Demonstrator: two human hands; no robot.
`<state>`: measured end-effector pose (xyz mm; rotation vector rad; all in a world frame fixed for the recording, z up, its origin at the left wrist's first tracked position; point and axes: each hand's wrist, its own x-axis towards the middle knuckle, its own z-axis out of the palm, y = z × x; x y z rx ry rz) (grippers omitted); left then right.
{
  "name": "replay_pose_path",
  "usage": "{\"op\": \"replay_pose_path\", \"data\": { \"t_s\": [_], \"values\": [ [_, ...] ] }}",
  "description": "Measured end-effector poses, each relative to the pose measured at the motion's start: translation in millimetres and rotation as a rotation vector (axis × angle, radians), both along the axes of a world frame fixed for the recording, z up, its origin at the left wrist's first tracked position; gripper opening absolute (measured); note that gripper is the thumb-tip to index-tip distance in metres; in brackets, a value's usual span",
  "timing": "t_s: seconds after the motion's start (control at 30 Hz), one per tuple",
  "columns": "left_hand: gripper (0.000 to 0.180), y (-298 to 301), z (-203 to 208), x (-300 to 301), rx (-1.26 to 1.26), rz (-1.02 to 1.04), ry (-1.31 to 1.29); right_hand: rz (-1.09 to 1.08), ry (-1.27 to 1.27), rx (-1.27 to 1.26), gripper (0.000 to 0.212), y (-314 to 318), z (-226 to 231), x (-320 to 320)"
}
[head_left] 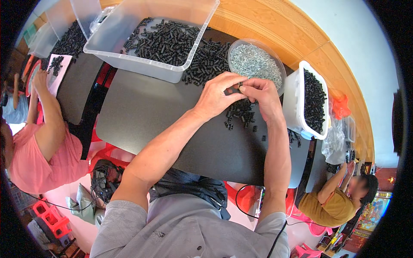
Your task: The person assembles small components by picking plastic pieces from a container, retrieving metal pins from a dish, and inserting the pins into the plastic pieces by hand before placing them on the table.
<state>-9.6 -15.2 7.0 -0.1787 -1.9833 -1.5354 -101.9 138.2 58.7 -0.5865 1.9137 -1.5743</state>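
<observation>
Left hand & right hand pinch small black part betw. fingertips (both clamped).

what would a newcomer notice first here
Both bare hands, left hand and right hand, meet at the middle of the dark flat table, pinching a small part together. Just behind them stand a round clear bowl of silvery screws and a clear plastic tub of small black parts.

Black table top. On it: clear tub of black parts; round clear bowl of silver screws; white tub, black-filled.
</observation>
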Motion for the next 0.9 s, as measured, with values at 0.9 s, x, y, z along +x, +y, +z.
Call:
{"op": "replay_pose_path", "data": {
  "t_s": [0.9],
  "values": [
    [0.030,-1.7,6.1,0.9,-0.298,0.158,0.271,0.040,-0.054,0.040,0.012,2.1,19.8,7.0]
  ]
}}
